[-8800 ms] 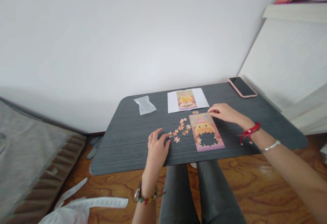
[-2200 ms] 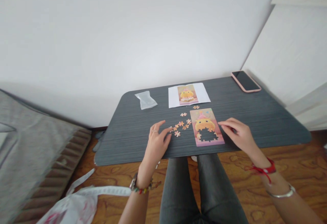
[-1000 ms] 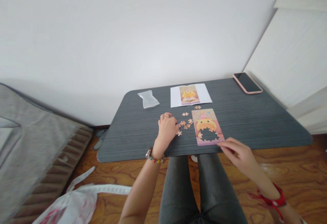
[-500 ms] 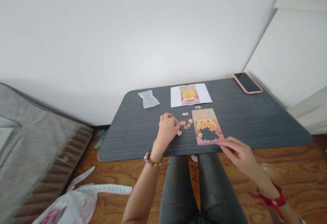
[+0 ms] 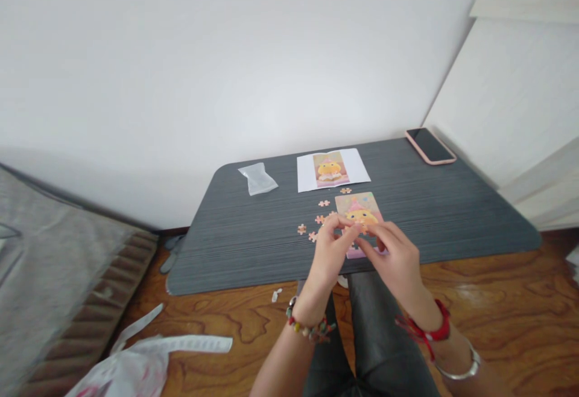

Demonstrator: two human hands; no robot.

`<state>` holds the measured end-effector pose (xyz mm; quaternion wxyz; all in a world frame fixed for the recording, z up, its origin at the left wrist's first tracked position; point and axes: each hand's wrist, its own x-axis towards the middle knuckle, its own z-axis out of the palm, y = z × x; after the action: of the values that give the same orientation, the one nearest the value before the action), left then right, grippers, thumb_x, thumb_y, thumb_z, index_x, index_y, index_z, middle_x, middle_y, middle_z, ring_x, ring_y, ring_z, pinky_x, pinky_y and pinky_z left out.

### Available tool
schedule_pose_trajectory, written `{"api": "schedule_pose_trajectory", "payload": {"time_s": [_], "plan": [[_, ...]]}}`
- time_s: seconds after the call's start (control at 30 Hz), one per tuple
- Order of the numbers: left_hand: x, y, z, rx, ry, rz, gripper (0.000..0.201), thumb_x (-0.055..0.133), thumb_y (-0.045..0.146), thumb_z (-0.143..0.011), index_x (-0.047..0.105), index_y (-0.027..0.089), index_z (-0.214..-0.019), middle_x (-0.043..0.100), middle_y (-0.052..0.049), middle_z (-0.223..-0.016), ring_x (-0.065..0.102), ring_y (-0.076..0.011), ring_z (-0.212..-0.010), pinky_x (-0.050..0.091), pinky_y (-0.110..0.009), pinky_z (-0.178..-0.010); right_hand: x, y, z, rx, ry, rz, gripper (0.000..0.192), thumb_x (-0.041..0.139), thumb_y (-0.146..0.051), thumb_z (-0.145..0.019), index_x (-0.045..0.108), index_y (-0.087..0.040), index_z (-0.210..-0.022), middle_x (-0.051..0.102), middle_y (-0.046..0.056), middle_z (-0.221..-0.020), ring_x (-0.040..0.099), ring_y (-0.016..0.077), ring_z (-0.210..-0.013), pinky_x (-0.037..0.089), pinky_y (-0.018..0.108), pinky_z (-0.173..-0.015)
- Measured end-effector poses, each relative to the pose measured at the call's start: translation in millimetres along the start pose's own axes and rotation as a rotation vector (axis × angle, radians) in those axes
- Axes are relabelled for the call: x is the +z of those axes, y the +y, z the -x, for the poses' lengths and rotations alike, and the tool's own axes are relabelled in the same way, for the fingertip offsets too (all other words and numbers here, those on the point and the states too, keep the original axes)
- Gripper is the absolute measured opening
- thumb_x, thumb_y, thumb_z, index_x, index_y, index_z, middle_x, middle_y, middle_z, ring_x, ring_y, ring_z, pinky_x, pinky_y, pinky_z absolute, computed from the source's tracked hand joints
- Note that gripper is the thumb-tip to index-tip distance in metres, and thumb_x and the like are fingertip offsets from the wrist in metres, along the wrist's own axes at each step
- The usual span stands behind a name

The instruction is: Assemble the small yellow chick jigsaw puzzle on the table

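Observation:
Over the partly assembled jigsaw puzzle point(image 5: 355, 205), which shows a yellow figure in a pink hat, my two hands meet fingertip to fingertip. A small orange puzzle piece point(image 5: 363, 228) is pinched between them. My left hand point(image 5: 332, 246) comes in from the left, thumb and forefinger closed at the piece. From the right, my right hand point(image 5: 397, 255) grips its other side. The fingers cover much of the puzzle's lower half. Loose pieces lie just left of it, among them a brownish piece point(image 5: 301, 228) and a pink piece point(image 5: 324, 203).
Behind the puzzle lies a folded white sheet point(image 5: 305, 174) with the printed picture. A clear plastic bag point(image 5: 258, 178) is on the left of the dark table point(image 5: 235, 234), a pink-cased phone point(image 5: 430, 146) at the far right. White wall stands behind; a grey cushioned item is at left.
My left hand has moved right from the loose pieces to the puzzle. My right hand has left the puzzle's lower right corner and come up to meet it at a piece.

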<state>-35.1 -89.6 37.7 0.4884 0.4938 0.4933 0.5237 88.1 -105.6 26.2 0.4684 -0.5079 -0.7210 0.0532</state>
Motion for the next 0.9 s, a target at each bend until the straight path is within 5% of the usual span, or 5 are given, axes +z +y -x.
{"api": "schedule_pose_trajectory", "payload": {"time_s": [0.2,0.37,0.47,0.6,0.9], "plan": [[1.4,-8,0,-0.006,-0.069,0.044,0.015,0.059,0.028,-0.075,0.054,0.018,-0.065,0.054,0.001,-0.068,0.049,-0.0121,-0.071,0.039,-0.025,-0.073,-4,4,-2,0.012,0.055,0.001,0.013,0.052,-0.028,-0.086,0.063,-0.021,-0.086,0.062,0.004,-0.074,0.055,0.0134,-0.056,0.047,0.026,-0.056],[-0.8,-13,0,0.004,-0.096,-0.116,0.011,0.057,0.024,-0.077,0.056,0.017,-0.069,0.053,0.001,-0.071,0.048,-0.0119,-0.071,0.040,-0.024,-0.069,-7,18,-1,-0.089,-0.012,0.024,0.016,0.052,-0.027,-0.087,0.064,-0.019,-0.094,0.064,0.005,-0.082,0.060,0.0149,-0.069,0.049,0.027,-0.065],[-6.8,-14,-1,0.072,-0.127,-0.336,0.006,0.059,0.021,-0.076,0.061,0.018,-0.080,0.055,-0.001,-0.081,0.051,-0.0141,-0.078,0.043,-0.027,-0.073,-9,31,-2,-0.125,-0.117,0.061,0.019,0.050,-0.027,-0.088,0.064,-0.019,-0.097,0.064,0.006,-0.086,0.062,0.0160,-0.078,0.050,0.027,-0.070],[-19.0,-17,-7,0.287,-0.030,-0.719,0.027,0.064,0.017,-0.073,0.062,0.021,-0.100,0.051,-0.007,-0.105,0.049,-0.0208,-0.100,0.041,-0.038,-0.089,-7,49,-7,-0.134,-0.336,0.157,0.022,0.048,-0.027,-0.089,0.066,-0.020,-0.097,0.063,0.007,-0.090,0.062,0.0173,-0.082,0.050,0.028,-0.071],[-20.0,-31,-18,0.436,-0.089,-1.104,0.017,0.059,0.015,-0.079,0.066,0.020,-0.094,0.049,-0.009,-0.114,0.042,-0.0251,-0.110,0.039,-0.043,-0.096,11,57,-14,-0.110,-0.635,0.388,0.023,0.046,-0.026,-0.089,0.067,-0.021,-0.099,0.061,0.008,-0.099,0.062,0.0180,-0.081,0.048,0.027,-0.068]]}}
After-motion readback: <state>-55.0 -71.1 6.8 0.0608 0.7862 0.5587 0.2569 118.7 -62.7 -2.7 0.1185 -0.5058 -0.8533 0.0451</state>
